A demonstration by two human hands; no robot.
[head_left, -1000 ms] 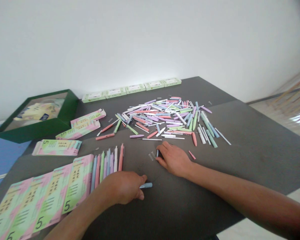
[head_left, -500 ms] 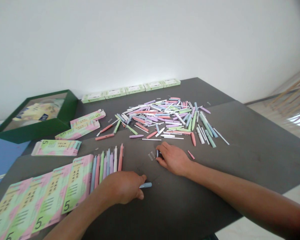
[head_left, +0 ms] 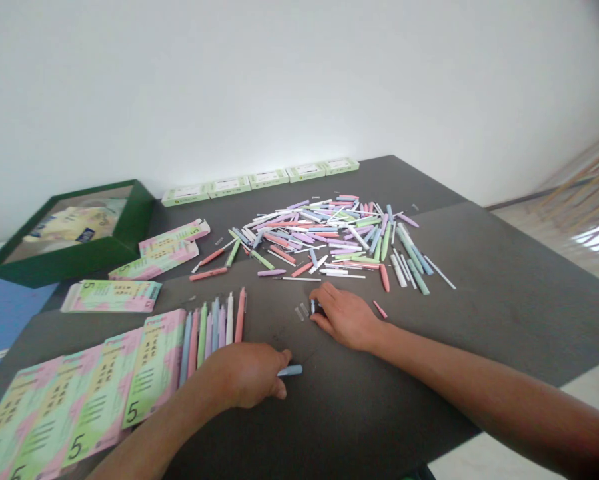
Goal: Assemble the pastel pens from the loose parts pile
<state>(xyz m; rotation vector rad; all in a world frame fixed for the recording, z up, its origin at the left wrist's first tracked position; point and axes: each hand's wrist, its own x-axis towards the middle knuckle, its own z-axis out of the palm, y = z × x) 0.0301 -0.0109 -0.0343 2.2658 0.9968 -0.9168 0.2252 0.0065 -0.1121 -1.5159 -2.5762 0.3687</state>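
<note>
Left hand (head_left: 244,375) closed on a pale blue pen barrel (head_left: 290,371), resting on the dark table (head_left: 379,420) near its front edge. Right hand (head_left: 344,318) curled, fingertips pinching a small pen part (head_left: 313,307), clear plastic pieces (head_left: 300,311) just beside. Row of pastel pens (head_left: 214,327) left of both; loose pen pile (head_left: 329,240) beyond.

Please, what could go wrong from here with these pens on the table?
The left hand is very close to the row of lined-up pens, so it could knock them out of line. The small clear pieces beside the right hand are tiny and could be brushed away or lost. The light blue pen part at the left fingertips looks lightly held and could perhaps slip and roll.
</note>
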